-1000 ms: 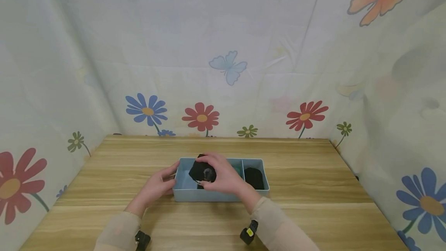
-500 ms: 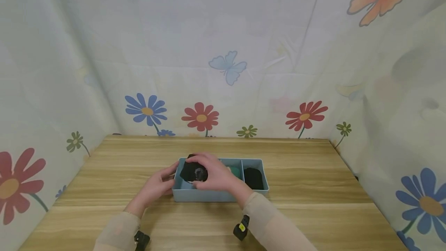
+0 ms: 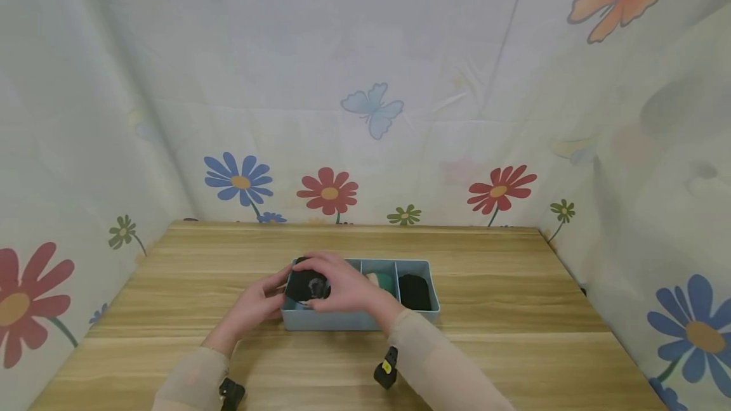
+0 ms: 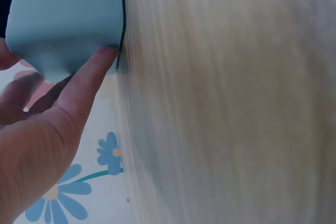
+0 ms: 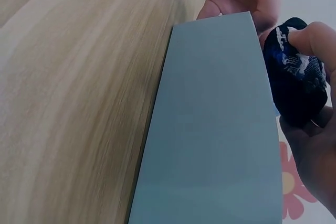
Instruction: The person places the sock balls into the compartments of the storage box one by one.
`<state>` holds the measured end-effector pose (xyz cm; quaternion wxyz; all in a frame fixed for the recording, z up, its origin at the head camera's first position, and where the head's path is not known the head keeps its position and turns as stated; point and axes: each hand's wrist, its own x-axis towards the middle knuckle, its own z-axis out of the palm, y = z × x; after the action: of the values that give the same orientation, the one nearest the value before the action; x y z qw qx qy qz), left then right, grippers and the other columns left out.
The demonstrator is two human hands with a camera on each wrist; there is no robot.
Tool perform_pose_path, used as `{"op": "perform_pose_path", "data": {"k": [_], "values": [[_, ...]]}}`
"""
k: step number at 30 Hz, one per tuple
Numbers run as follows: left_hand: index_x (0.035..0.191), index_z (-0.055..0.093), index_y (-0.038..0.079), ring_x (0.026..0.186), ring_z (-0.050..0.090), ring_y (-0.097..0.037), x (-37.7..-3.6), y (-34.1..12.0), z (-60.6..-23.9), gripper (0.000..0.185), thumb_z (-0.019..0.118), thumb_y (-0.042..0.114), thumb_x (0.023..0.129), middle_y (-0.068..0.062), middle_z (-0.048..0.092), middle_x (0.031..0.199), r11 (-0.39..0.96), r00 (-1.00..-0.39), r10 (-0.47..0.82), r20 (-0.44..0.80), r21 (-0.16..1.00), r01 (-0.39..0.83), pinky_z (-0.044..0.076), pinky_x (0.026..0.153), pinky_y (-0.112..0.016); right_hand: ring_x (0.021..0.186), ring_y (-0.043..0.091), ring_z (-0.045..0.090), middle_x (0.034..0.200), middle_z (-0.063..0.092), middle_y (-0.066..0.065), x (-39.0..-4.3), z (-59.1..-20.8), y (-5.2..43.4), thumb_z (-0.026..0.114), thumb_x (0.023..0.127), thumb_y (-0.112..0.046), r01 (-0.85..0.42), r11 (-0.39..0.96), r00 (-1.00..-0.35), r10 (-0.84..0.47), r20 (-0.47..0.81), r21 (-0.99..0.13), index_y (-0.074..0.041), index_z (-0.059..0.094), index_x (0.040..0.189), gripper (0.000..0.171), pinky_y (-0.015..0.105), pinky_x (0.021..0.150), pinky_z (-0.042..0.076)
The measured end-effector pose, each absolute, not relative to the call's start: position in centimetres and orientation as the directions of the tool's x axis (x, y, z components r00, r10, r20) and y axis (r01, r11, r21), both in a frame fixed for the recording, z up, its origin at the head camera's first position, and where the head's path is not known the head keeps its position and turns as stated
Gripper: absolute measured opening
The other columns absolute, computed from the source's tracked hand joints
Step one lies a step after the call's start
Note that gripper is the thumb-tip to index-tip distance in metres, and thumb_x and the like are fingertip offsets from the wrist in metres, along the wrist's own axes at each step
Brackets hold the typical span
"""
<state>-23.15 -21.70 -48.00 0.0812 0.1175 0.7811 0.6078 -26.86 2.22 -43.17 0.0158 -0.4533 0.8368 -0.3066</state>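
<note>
My right hand holds a folded black sock over the left end of a light-blue divided box, thumb on the near side and fingers on the far side. In the right wrist view, the sock shows white and blue patterning and sits at the box's upper rim. My left hand rests against the box's left end. Its fairly straight fingers touch the end wall in the left wrist view. A green and beige folded item and another black bundle lie in the compartments on the right.
The box stands on a wood-grain table. A white cloth backdrop with printed flowers and butterflies rises behind the table and along its sides. Both wrists carry small black cameras.
My right hand has moved left with the black sock and lowered slightly toward the box's left end, uncovering the green item. The left hand stays at the box's end.
</note>
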Motion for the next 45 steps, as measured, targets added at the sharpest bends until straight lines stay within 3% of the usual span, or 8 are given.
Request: {"op": "perform_pose_path", "data": {"k": [12, 24, 32, 37, 45], "values": [[0.153, 0.029, -0.003, 0.132, 0.043, -0.046, -22.9, -21.5, -47.8, 0.069, 0.053, -0.001, 0.089, -0.028, 0.030, 0.155, 0.267, -0.963, 0.268, 0.007, 0.960, 0.082, 0.057, 0.085, -0.043, 0.138, 0.021, 0.036, 0.153, 0.038, 0.005, -27.3, -43.6, 1.6, 0.076, 0.085, -0.028, -0.739, 0.432, -0.599, -0.773, 0.210, -0.518, -0.026, 0.052, 0.143, 0.063, 0.039, 0.108, 0.039], [0.155, 0.031, 0.005, 0.133, 0.043, -0.045, -23.0, -21.4, -48.0, 0.066, 0.051, 0.002, 0.093, -0.023, 0.029, 0.157, 0.252, -0.963, 0.269, -0.009, 0.966, 0.062, 0.056, 0.087, -0.042, 0.143, 0.024, 0.033, 0.156, 0.036, 0.010, -27.4, -44.0, 2.0, 0.073, 0.089, -0.023, -0.724, 0.473, -0.626, -0.757, 0.188, -0.502, -0.016, 0.049, 0.146, 0.062, 0.038, 0.112, 0.035], [0.155, 0.030, 0.003, 0.132, 0.043, -0.044, -23.0, -21.5, -48.1, 0.065, 0.051, 0.000, 0.093, -0.024, 0.029, 0.156, 0.228, -0.960, 0.279, 0.003, 0.971, 0.069, 0.055, 0.088, -0.042, 0.137, 0.021, 0.040, 0.147, 0.049, 0.006, -26.7, -44.0, 3.2, 0.072, 0.090, -0.019, -0.749, 0.419, -0.600, -0.757, 0.259, -0.513, -0.011, 0.049, 0.145, 0.060, 0.038, 0.113, 0.033], [0.154, 0.030, 0.002, 0.132, 0.043, -0.046, -23.1, -21.4, -48.0, 0.066, 0.052, -0.001, 0.092, -0.025, 0.028, 0.156, 0.213, -0.961, 0.277, 0.011, 0.974, 0.073, 0.055, 0.088, -0.044, 0.135, 0.018, 0.044, 0.144, 0.053, 0.002, -26.0, -44.1, 4.7, 0.070, 0.092, -0.023, -0.728, 0.462, -0.637, -0.728, 0.252, -0.506, -0.012, 0.050, 0.145, 0.058, 0.036, 0.113, 0.034], [0.154, 0.030, 0.003, 0.132, 0.043, -0.046, -23.1, -21.4, -47.9, 0.066, 0.052, 0.000, 0.093, -0.025, 0.027, 0.156, 0.242, -0.965, 0.263, 0.005, 0.968, 0.070, 0.055, 0.088, -0.044, 0.133, 0.022, 0.046, 0.143, 0.053, 0.004, -24.6, -44.1, 7.7, 0.068, 0.093, -0.023, -0.690, 0.453, -0.676, -0.682, 0.279, -0.565, -0.010, 0.051, 0.144, 0.055, 0.042, 0.110, 0.038]]}}
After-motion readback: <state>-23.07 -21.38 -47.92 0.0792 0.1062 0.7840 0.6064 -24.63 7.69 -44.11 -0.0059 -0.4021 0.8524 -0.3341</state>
